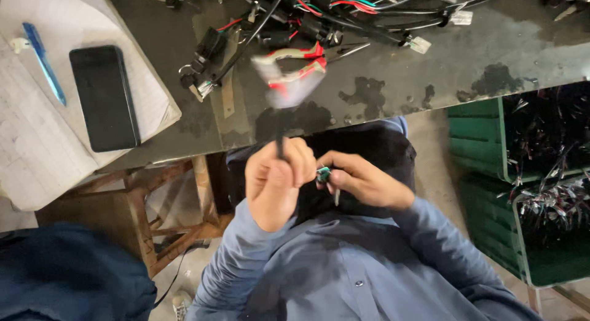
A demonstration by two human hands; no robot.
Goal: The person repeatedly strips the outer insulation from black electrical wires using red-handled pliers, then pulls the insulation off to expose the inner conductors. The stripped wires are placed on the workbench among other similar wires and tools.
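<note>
The left hand (pixel 278 181) is closed in a fist, its grip clamped on a thin black cable (pixel 280 136) that rises from between the fingers toward the table edge. Just beside it, the right hand (pixel 362 181) pinches a small green-and-white plastic connector (pixel 323 173) between thumb and fingertips; a short pale wire end hangs below this grip. Both hands sit close together above the person's lap, in front of a blue button-up shirt (pixel 344 272).

Above the hands, a blurred white object with red marks (pixel 289 84) hovers over the near edge of the dark, stained table (pixel 430 69); its kind cannot be told. Behind it lie red-and-white handled pliers (pixel 313 53) and a tangle of black wire harnesses with red and green leads (pixel 344 13).

At the left, a black smartphone (pixel 103 96) and a blue pen (pixel 44 63) rest on a white lined notebook (pixel 24 142). At the right, green plastic crates (pixel 485 142) hold further bundled wires. A brown wooden stool (pixel 166 216) stands below the table.
</note>
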